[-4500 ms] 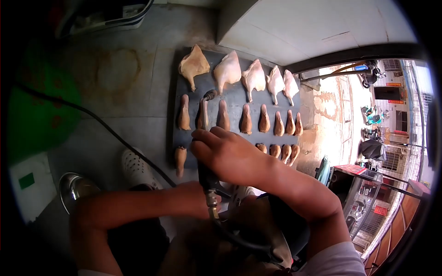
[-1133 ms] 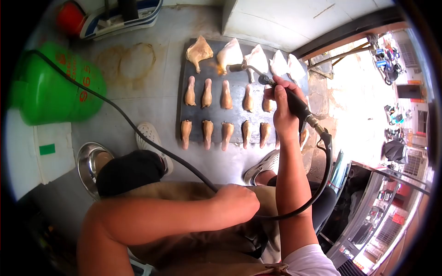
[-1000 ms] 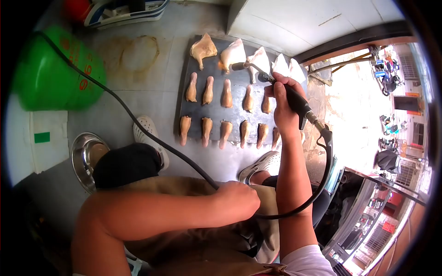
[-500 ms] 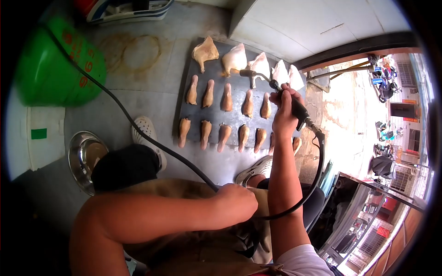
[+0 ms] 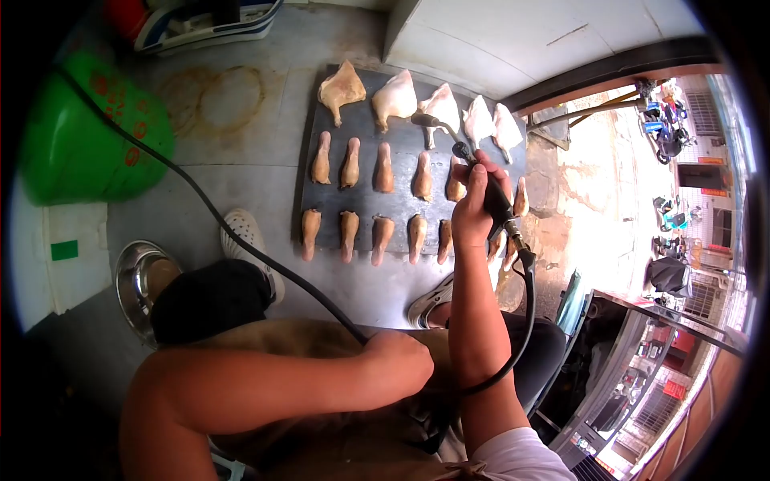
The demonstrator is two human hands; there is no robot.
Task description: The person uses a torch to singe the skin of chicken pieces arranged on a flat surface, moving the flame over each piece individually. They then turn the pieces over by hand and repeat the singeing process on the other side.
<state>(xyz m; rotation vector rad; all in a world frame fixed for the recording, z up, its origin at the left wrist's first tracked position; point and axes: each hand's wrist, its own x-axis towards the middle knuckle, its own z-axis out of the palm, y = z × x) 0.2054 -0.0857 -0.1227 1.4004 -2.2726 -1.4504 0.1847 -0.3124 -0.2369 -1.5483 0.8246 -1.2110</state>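
Note:
My right hand (image 5: 473, 210) is wrapped around the black handle of a gas torch (image 5: 499, 200), its nozzle pointing left over a dark board (image 5: 365, 232). The nozzle end lies between a pale chicken leg quarter (image 5: 395, 98) and another leg quarter (image 5: 438, 108). Near my waist, my left hand (image 5: 399, 361) is closed in a fist on the black hose (image 5: 273, 255). A browner leg quarter (image 5: 342, 86) lies at the board's far left corner. Below it run two rows of drumsticks (image 5: 385, 170); my right hand and forearm hide some. No flame shows clearly at the nozzle.
A green gas cylinder (image 5: 96, 144) stands at the left, the hose crossing in front of it. A steel bowl (image 5: 132, 280) sits beside my knee. White wall panels (image 5: 497, 40) rise behind the board. A street with parked motorbikes (image 5: 670, 132) opens at the right.
The whole view has shifted, so the board and legs appear further left. The torch nozzle has moved slightly away from the second leg quarter's shank, where an orange glow showed. Both grips are unchanged.

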